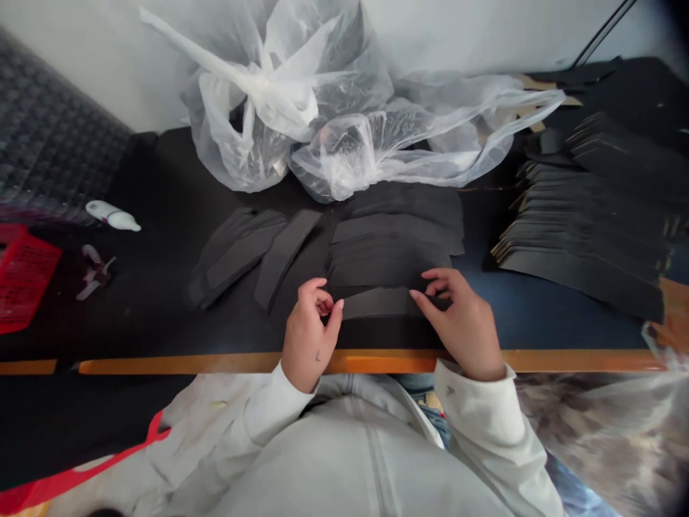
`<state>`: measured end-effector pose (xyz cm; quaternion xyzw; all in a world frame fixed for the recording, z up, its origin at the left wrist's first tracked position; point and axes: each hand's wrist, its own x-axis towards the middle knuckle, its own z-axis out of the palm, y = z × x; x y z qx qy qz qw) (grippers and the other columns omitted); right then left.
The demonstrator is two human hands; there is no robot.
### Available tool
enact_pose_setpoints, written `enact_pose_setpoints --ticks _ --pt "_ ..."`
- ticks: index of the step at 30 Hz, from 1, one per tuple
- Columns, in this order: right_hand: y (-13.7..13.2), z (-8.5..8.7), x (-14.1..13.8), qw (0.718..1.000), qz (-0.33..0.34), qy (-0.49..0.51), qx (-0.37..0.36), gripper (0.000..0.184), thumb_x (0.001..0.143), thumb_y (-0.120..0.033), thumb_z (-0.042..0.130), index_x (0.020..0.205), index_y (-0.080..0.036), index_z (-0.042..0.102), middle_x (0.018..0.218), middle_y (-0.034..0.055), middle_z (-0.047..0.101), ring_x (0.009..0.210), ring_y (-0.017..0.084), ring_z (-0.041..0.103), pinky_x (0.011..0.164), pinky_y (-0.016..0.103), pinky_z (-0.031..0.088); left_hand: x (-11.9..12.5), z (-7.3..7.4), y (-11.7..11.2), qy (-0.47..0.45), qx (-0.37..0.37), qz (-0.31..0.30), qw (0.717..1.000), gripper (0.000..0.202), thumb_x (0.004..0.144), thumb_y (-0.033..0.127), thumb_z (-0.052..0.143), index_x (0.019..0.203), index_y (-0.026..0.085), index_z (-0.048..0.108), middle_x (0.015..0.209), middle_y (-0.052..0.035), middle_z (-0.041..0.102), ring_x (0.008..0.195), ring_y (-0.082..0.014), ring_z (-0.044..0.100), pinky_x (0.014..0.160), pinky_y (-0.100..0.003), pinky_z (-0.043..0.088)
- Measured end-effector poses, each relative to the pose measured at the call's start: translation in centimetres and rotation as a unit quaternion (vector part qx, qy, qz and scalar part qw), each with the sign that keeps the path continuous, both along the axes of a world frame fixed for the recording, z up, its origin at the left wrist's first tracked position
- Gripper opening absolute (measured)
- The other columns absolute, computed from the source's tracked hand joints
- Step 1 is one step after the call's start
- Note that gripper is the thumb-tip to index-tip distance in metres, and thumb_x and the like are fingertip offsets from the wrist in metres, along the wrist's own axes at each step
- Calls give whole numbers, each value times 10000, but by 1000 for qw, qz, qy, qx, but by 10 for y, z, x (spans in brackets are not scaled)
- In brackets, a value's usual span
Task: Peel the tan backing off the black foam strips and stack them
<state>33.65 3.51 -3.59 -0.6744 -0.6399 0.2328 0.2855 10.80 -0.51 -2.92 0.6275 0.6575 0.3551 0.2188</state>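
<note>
A curved black strip (380,304) lies in front of me, at the near side of a fanned stack of similar black strips (398,230). My left hand (312,334) is at the strip's left end, its thumb tip by that end and its fingers loosely curled. At the other end, my right hand (466,319) has its thumb tip at the strip's upper edge. A gap shows between thumb and forefinger on each hand, and I see nothing gripped. Left of the stack lie more black strips (240,251), with a separate strip (285,255) angled beside them.
Clear plastic bags (349,154) stand along the back of the black table (156,287). A large fanned pile of black pieces (581,222) sits at right. On the left are a white bottle-like object (113,215), small scissors-like clippers (94,273) and a red basket (26,276).
</note>
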Motion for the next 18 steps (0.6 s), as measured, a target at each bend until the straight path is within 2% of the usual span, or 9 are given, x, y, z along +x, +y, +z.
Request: enact_pose_setpoints --ticks 11,14,18 --pt "0 -2 1 1000 4 3 4 328 844 -489 605 1038 -226 633 798 15 642 718 189 645 649 292 475 0 -15 0 69 40 -19 997 231 971 183 523 1183 205 435 832 10 565 730 -142 569 746 -280 499" --pt "-1 -2 2 1000 7 0 5 300 838 -454 624 1039 -231 635 802 6 639 717 178 641 649 283 468 0 -14 -1 151 55 -31 987 170 980 193 502 1148 179 479 844 -21 575 760 -173 575 749 -312 506" --pt "0 -5 2 1000 10 -3 10 285 830 -425 637 1040 -232 638 794 0 632 719 175 632 652 282 465 -10 -2 0 284 55 -21 957 197 979 224 483 1132 140 576 991 -125 594 915 -262 575 790 -413 515"
